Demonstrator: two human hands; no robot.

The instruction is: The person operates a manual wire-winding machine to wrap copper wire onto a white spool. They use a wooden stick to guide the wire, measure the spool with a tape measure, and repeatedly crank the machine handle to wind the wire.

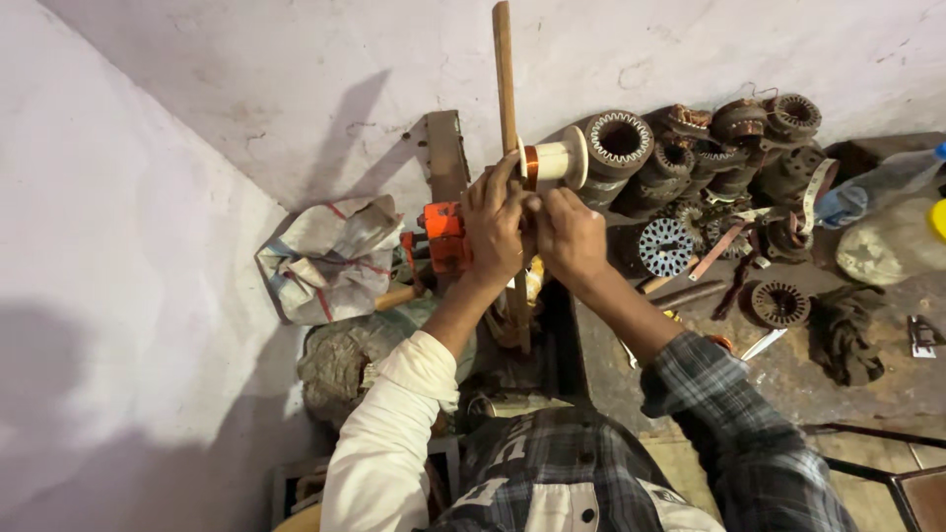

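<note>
Both hands meet at the white spool (555,161) on the upright wooden stick (505,89), left hand (493,222) and right hand (570,232) fingers curled at its copper-wound end, so a steady, even pinch looks best.

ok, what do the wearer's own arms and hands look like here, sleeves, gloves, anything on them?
Both hands are bare: no gloves, rings or watch visible. The left hand comes out of a plain cream-white sleeve pushed up the forearm. The right hand has a dark grey-blue plaid shirt sleeve, rolled near the elbow.
</note>
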